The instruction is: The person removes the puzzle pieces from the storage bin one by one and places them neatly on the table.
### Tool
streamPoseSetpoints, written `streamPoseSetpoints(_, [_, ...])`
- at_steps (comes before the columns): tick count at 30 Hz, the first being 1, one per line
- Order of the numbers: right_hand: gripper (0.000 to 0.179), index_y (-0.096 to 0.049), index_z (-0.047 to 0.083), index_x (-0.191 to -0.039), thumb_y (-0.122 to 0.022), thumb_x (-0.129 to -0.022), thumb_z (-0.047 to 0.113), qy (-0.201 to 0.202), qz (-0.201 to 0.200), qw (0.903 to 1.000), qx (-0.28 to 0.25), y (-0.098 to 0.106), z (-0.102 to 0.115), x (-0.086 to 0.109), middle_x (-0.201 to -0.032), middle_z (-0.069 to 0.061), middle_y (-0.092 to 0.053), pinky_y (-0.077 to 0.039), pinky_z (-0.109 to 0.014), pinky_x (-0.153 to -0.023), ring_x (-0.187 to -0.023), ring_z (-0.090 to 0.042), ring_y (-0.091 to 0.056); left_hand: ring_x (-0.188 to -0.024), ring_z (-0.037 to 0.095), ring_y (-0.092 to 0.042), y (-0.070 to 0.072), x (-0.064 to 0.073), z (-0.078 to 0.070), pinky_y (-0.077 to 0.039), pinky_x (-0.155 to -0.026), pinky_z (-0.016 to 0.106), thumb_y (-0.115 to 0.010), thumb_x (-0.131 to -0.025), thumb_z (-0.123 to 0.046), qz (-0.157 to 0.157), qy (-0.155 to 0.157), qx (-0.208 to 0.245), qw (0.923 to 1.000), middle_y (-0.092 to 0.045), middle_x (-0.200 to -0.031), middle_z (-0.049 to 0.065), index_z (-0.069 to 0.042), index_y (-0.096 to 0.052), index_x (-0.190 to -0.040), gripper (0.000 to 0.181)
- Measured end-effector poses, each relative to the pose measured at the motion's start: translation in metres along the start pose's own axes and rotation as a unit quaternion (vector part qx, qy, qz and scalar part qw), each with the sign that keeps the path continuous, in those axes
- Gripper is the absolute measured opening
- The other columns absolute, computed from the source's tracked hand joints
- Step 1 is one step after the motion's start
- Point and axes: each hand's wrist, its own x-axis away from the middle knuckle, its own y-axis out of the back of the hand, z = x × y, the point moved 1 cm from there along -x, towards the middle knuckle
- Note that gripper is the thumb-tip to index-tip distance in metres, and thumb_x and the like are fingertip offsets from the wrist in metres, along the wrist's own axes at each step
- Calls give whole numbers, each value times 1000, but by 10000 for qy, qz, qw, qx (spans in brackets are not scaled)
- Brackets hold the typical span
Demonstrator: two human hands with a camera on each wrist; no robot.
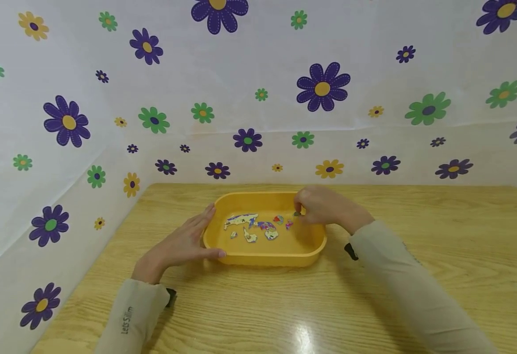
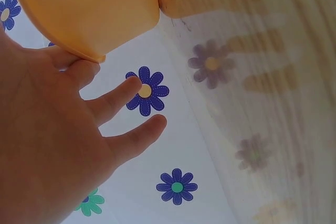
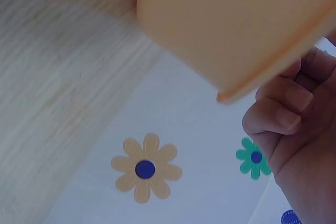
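A yellow plastic tray (image 1: 264, 260) with rounded corners sits on the table. My left hand (image 1: 185, 243) holds its left end, thumb at the front rim and fingers along the side. In the left wrist view, two fingers (image 2: 118, 98) of that hand stick out free of the rim. Over the tray's right end, my right hand (image 1: 322, 206) reaches in with curled fingers and pinches a small dark green piece (image 1: 296, 214). Several flat, irregular printed pieces lie in the tray, among them a long cream one (image 1: 240, 220) and a red one (image 1: 278, 220). The right wrist view hides the right fingertips behind the tray wall (image 3: 231, 24).
The wooden table (image 1: 249, 309) extends around the tray on all sides. Behind it and to the left hangs a white flower-printed cloth (image 1: 276, 113). Dark straps (image 1: 351, 251) show at the sleeves.
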Motion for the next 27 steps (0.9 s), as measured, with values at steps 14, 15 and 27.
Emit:
streamPoseSetpoints(14, [6,-72,3,-86,-74,-85,8,-193,-461,9986,-142,16,-22,19,-77,-3,-62,-47,-32,-64,-69,-18,-49,-151,43,-15,5,3,4,-17,-119,62,-71,-83,-67,25,79,-24,10000,-7,-169,13,-2,-15,-162,117])
streamPoseSetpoints(15, [6,-72,3,-85,-74,-85,8,-186,-511,9984,-173,16,-23,21,-76,-2,-60,-46,-31,-63,-69,-17,-49,-151,43,-15,5,3,5,-17,-119,62,-71,-83,-67,28,74,-23,10000,-7,-169,13,-2,-15,-162,117])
streamPoseSetpoints(27, [6,-72,3,-88,-71,-84,8,-510,-520,9968,-317,22,-41,38,-74,-1,-56,-44,-33,-66,-71,-19,-48,-152,43,-13,4,4,7,-16,-118,64,-74,-82,-64,91,44,360,9993,-5,-169,14,-1,-13,-162,118])
